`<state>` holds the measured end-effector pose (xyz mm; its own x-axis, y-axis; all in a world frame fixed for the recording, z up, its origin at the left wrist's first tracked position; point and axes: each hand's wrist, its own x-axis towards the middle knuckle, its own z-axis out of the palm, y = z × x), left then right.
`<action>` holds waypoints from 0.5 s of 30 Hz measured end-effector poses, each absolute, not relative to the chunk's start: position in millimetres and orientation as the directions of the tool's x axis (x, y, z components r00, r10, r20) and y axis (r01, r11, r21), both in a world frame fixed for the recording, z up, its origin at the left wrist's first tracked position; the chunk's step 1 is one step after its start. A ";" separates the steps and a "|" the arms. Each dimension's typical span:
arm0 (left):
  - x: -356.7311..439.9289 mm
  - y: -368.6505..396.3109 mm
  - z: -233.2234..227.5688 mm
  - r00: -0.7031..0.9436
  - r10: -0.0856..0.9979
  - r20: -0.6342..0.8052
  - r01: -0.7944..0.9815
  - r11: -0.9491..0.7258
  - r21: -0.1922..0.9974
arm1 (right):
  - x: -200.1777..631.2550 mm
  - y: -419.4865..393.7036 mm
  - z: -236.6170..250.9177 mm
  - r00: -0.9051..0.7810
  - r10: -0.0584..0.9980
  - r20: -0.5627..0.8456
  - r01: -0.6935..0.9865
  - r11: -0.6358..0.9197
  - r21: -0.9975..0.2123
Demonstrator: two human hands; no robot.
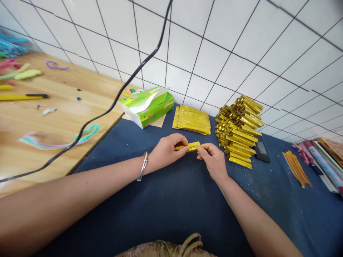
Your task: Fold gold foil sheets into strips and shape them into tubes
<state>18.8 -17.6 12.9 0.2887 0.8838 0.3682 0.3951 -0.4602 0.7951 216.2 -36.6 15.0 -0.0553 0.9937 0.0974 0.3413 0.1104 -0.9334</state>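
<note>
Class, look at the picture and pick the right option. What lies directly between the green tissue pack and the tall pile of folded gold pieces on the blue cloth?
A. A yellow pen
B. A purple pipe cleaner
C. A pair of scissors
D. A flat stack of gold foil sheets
D: the flat stack of gold foil sheets lies on the blue cloth, with the green tissue pack on one side and the pile of folded gold pieces on the other.
</note>
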 end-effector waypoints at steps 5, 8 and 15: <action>18.5 -18.0 13.2 0.299 0.876 0.379 0.411 -0.477 0.777 | 216.7 -36.0 15.1 -0.057 0.994 0.090 0.352 0.104 -0.930; 18.5 -17.8 13.0 0.302 0.872 0.386 0.418 -0.485 0.768 | 217.0 -35.5 15.5 -0.058 0.996 0.066 0.360 0.083 -0.929; 18.4 -17.3 13.5 0.319 0.860 0.399 0.433 -0.506 0.746 | 218.9 -33.4 15.7 -0.060 0.997 0.043 0.388 0.063 -0.920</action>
<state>18.4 -17.3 13.5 0.3186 0.8600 0.3986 0.4326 -0.5061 0.7462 218.9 -33.4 15.7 -0.0605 0.9972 0.0428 0.3880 0.0630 -0.9195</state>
